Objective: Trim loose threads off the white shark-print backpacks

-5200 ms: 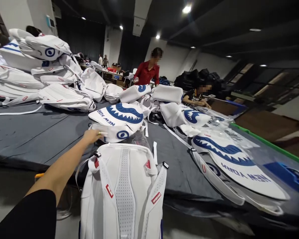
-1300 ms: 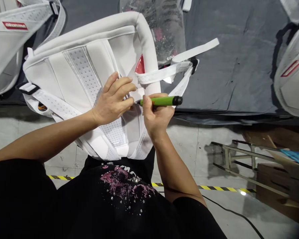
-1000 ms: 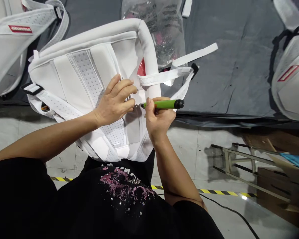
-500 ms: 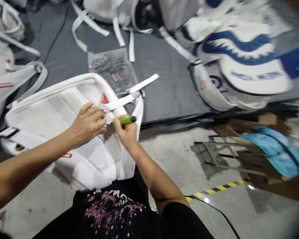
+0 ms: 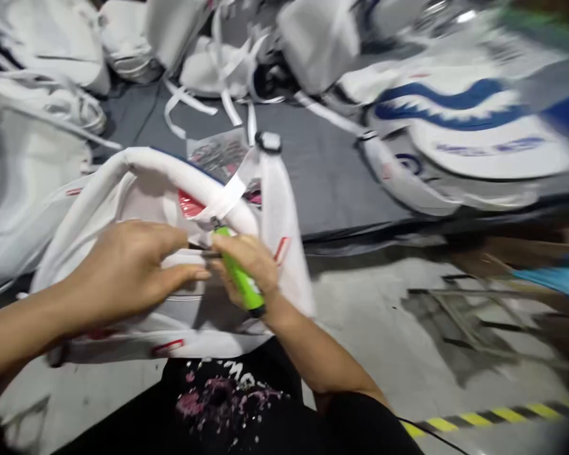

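Holding a green marker [image 5: 241,279], the right hand [image 5: 262,266] overlies a backpack [image 5: 146,193].

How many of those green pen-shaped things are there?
1: the green pen-shaped tool is in the right hand, over the white backpack. Others could be hidden among the piled bags.

matt white outside, hard gloss in the details

the backpack [image 5: 180,325] looks like smooth matt synthetic leather; its red patch [image 5: 189,203] is glossy, its strap buckle [image 5: 269,142] black plastic. the green marker [image 5: 239,275] is smooth plastic. dull, creased cloth makes the table cover [image 5: 327,183]; thin clear plastic, the parts bag [image 5: 218,151]. shiny studs dot the black cloth shirt [image 5: 227,395].
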`<action>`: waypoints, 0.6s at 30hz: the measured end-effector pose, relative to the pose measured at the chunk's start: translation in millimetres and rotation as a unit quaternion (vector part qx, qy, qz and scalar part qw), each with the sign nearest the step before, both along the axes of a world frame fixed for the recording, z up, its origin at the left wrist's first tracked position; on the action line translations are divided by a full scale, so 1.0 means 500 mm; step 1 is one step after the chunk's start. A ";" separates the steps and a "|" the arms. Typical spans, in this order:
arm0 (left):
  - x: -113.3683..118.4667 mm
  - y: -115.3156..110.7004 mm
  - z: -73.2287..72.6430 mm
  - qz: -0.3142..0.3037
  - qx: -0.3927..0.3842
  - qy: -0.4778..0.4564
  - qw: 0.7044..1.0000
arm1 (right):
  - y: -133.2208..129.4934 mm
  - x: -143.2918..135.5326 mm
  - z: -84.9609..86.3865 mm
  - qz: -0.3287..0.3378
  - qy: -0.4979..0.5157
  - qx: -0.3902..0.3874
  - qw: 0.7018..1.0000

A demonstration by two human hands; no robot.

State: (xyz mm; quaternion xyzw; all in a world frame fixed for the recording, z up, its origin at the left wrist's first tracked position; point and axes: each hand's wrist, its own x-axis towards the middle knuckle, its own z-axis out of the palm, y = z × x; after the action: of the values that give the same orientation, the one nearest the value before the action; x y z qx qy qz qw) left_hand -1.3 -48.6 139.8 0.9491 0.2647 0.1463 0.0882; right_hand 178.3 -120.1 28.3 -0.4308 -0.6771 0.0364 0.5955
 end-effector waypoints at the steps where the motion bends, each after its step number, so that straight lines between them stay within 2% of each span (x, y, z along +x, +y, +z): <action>1: 0.001 -0.020 -0.002 0.031 -0.038 0.009 0.999 | -0.003 0.007 0.004 0.008 -0.013 -0.005 1.000; 3: -0.001 -0.033 -0.039 0.074 -0.119 0.035 0.989 | 0.001 0.015 -0.015 0.028 -0.024 -0.012 0.999; 5: -0.012 -0.024 -0.099 0.075 -0.142 0.045 0.986 | 0.006 0.015 -0.056 0.045 -0.023 -0.014 0.999; 6: -0.018 -0.014 -0.128 0.067 -0.119 0.044 0.990 | 0.007 0.014 -0.080 0.048 -0.023 -0.016 0.998; 8: -0.028 0.007 -0.170 0.061 -0.020 0.026 0.998 | 0.006 0.013 -0.120 0.046 -0.034 -0.026 0.998; 10: -0.032 0.029 -0.189 0.083 0.062 0.007 0.995 | 0.001 0.015 -0.144 0.045 -0.056 -0.030 0.997; 11: -0.030 0.040 -0.192 0.095 0.074 0.012 0.993 | -0.003 0.015 -0.148 0.045 -0.066 -0.028 0.996; 14: -0.011 0.074 -0.205 0.101 0.045 0.061 0.992 | -0.022 0.015 -0.145 0.047 -0.066 -0.034 0.996; 18: 0.034 0.108 -0.239 0.076 0.035 0.115 0.990 | -0.057 0.028 -0.135 0.047 -0.050 -0.067 0.995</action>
State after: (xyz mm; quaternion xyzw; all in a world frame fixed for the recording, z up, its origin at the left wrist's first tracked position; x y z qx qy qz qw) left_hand 15.6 5.4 20.3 0.9393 0.3391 0.0514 0.0128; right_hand 192.3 -148.7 -39.4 -0.4391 -0.7214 0.0881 0.5283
